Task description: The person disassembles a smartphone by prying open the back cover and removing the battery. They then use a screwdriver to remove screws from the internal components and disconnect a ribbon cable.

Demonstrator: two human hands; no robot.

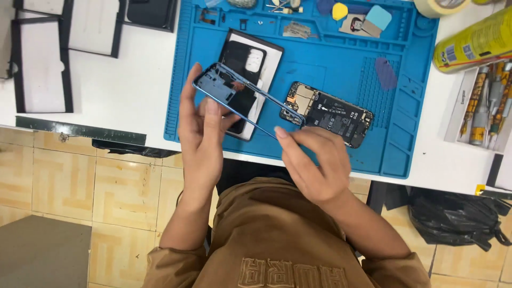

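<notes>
Tabletop [128, 90] carries a blue mat [330, 80]; above it the blue phone frame [242, 98] slants, long axis upper-left to lower-right. Left hand [200, 133] grips its upper end, right hand [314, 160] pinches its lower end.
</notes>
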